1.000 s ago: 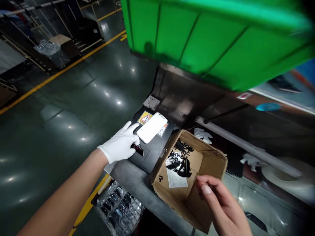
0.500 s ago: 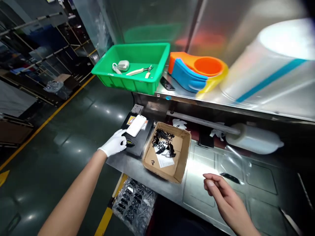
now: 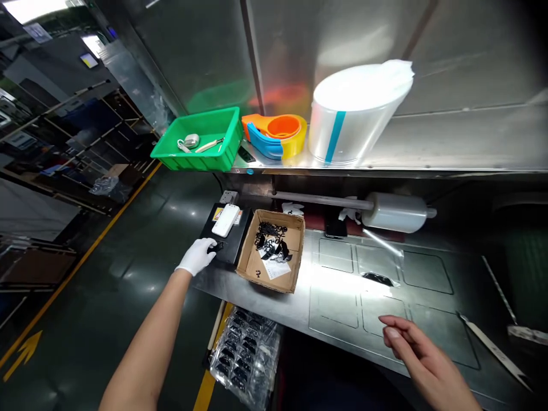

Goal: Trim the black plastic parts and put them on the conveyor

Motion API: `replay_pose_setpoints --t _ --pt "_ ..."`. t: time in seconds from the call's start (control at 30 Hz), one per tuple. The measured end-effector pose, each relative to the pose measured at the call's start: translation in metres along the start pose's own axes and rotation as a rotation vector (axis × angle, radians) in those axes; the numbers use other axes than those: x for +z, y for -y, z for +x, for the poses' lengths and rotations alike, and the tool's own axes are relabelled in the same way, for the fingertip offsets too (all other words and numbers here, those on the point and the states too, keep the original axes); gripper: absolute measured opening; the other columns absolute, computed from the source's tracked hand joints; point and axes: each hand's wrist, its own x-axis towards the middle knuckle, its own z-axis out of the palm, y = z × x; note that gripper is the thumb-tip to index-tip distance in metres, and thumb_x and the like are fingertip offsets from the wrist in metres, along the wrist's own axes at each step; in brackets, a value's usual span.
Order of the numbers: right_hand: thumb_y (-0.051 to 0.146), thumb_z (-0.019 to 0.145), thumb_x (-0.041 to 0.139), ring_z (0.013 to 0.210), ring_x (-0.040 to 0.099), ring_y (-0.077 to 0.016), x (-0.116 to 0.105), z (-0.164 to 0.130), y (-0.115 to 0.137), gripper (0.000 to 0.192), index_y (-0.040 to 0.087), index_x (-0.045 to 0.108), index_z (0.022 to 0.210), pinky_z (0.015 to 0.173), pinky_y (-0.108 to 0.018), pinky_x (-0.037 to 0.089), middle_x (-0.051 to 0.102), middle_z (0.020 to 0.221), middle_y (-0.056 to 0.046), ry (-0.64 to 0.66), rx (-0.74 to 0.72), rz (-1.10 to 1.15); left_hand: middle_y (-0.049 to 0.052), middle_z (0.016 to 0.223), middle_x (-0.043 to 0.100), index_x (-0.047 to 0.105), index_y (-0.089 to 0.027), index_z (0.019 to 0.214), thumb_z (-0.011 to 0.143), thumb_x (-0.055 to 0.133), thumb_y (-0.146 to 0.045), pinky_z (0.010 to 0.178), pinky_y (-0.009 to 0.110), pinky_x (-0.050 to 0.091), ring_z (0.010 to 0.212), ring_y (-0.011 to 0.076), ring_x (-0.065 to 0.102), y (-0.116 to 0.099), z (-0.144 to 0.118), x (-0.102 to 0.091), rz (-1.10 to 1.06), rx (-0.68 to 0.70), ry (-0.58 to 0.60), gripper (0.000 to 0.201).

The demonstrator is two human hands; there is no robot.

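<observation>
My left hand, in a white glove, rests its fingers on the front of a flat black device at the left end of the steel worktable. A white phone-shaped case lies on top of that device. Right beside it stands an open cardboard box with several small black parts and a paper slip inside. My bare right hand hovers over the table's front edge, fingers loosely curled, holding nothing. A small black part lies under clear film in the middle of the table.
A roll of clear film hangs on a bar at the back. The shelf above holds a green bin, stacked orange and blue tape dispensers and a big film roll. A bag of black parts sits below the table edge.
The view has pulled back and up, showing the whole table and shelf. My right hand has moved right, away from the cardboard box. My left hand stays on the black device.
</observation>
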Motion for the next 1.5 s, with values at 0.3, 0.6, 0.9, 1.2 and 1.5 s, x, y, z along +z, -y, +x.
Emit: replay_pose_setpoints --t 0.3,0.6,0.9,1.2,1.5 --pt "0.065 0.089 0.062 0.089 0.076 -0.0286 0.010 -0.018 0.003 0.050 0.026 0.071 0.119 0.077 -0.036 0.062 0.077 0.090 -0.007 -0.056 -0.014 0.064 0.007 0.109 0.068 0.067 -0.015 0.108 0.096 0.069 -0.039 0.090 0.044 0.057 0.099 0.0219 0.066 -0.023 -0.015 -0.013 -0.597 -0.122 -0.240 0.027" --pt "0.062 0.097 0.055 0.085 0.073 -0.0243 0.040 -0.013 0.029 0.047 0.024 0.066 0.123 0.077 -0.034 0.058 0.075 0.091 -0.006 0.058 -0.067 0.107 0.003 0.101 0.057 0.063 -0.028 0.133 0.096 0.055 -0.052 0.074 0.017 0.055 0.079 0.0094 0.057 -0.186 -0.128 -0.010 -1.659 0.005 -0.422 0.045" --pt "0.048 0.104 0.051 0.080 0.067 -0.0204 0.029 -0.029 0.054 0.032 0.025 0.064 0.121 0.075 -0.034 0.052 0.071 0.088 -0.003 0.186 -0.206 0.136 0.005 0.111 0.069 0.068 -0.024 0.123 0.102 0.060 -0.037 0.071 0.015 0.060 0.092 0.0118 0.070 -0.348 -0.174 -0.009 -2.288 -0.266 0.309 0.027" --pt "0.044 0.104 0.052 0.081 0.066 -0.0189 -0.021 -0.053 -0.014 0.029 0.024 0.064 0.121 0.079 -0.033 0.051 0.071 0.088 -0.001 0.053 -0.103 0.172 0.006 0.146 0.065 0.067 -0.028 0.118 0.106 0.034 -0.055 0.115 0.052 0.052 0.141 0.0317 0.057 -0.424 -0.184 0.024 -1.990 -0.280 0.471 0.044" --pt "0.046 0.104 0.055 0.083 0.067 -0.0189 -0.052 -0.057 -0.039 0.029 0.025 0.065 0.122 0.079 -0.032 0.051 0.072 0.092 -0.002 0.013 -0.059 0.282 0.007 0.147 0.065 0.070 -0.026 0.127 0.104 0.030 -0.067 0.112 0.045 0.055 0.142 0.0298 0.056 -0.466 -0.187 0.034 -1.935 -0.307 0.572 0.062"
